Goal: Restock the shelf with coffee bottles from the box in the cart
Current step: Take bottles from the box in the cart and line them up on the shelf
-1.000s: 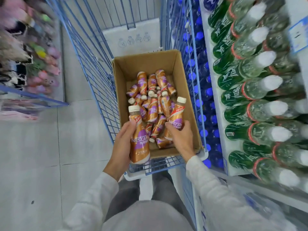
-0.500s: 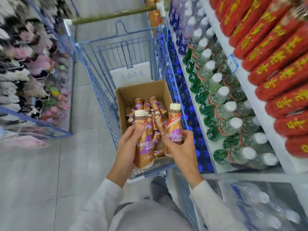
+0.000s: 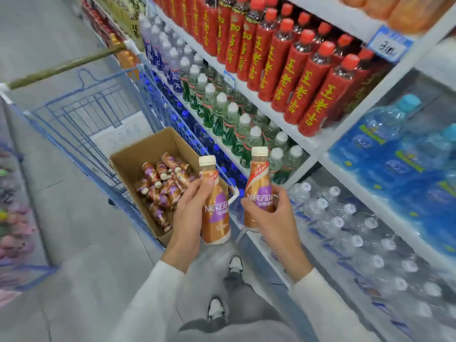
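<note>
Two coffee bottles held upright in front of the person, above the near end of the cart (image 3: 81,112). Left hand (image 3: 190,215) is wrapped around the left bottle (image 3: 215,208) — thumb across the shoulder, fingers hidden behind. Right hand (image 3: 274,218) is closed around the right bottle (image 3: 259,191), thumb over the lower label, fingertips curling round the far side. The bottles are apart, not touching.

Each bottle: cream screw cap, copper-gold body narrowing at the neck, purple label panel with white NESCAFE lettering, a red-orange band near the shoulder.

The cardboard box (image 3: 130,164) sits in the blue wire cart, flaps open — a loose heap of the same bottles (image 3: 162,186) lying on their sides inside.

To the right, the shelf (image 3: 318,144) carries red-labelled bottles (image 3: 296,77) above, green-labelled white-capped bottles (image 3: 237,124) below, and clear water bottles (image 3: 345,228) lowest.
</note>
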The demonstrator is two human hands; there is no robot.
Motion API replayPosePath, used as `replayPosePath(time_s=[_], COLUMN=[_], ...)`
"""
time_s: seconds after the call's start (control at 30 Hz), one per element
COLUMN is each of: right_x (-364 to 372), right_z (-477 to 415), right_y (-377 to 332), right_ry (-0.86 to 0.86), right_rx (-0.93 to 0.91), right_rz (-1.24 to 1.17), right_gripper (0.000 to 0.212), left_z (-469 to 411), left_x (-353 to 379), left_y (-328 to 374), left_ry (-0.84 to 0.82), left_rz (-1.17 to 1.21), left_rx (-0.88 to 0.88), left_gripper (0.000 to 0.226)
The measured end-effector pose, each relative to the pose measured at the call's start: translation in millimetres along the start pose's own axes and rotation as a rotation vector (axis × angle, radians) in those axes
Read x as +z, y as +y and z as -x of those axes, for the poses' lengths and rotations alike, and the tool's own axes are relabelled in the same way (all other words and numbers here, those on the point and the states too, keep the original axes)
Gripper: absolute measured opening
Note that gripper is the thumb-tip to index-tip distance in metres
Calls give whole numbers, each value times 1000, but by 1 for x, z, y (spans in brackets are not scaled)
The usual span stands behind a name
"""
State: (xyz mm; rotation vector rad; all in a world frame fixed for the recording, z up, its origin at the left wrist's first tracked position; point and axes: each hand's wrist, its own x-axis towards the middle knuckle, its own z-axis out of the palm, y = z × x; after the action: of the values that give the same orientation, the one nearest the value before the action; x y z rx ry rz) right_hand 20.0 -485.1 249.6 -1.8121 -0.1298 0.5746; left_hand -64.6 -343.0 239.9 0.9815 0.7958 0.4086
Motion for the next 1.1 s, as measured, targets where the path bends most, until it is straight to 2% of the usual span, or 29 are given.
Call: replayPosePath(time_s=[0.2, 0.27, 0.43, 0.6, 0.8, 0.93, 1.1], right_x=[-71, -98, -176, -276, -386, -446, -506], right_z=[37, 44, 64, 90, 117, 126, 119], right_y=[-4, -4, -3, 4, 3, -9, -32], right_ry=[172, 250, 425, 609, 743, 791, 837], right_rx=[-20, -25, -70, -130, -187, -266, -350], right_rz=[-70, -105, -203, -240, -241, -232, -204], right_gripper=[46, 46, 44, 37, 41, 45, 47], left_z=[27, 37, 63, 111, 164, 190, 212], left_x=[70, 103, 191, 289, 394, 451, 517], left_y=[-4, -6, -22, -49, -79, -76, -61], left_ry=[-206, -280, -445, -648, -789, -866, -958], left_rz=[-72, -89, -129, -142, -128, -143, -167], left_rx=[12, 19, 12, 46, 38, 129, 363], left_gripper=[43, 40, 9, 14, 14, 17, 28])
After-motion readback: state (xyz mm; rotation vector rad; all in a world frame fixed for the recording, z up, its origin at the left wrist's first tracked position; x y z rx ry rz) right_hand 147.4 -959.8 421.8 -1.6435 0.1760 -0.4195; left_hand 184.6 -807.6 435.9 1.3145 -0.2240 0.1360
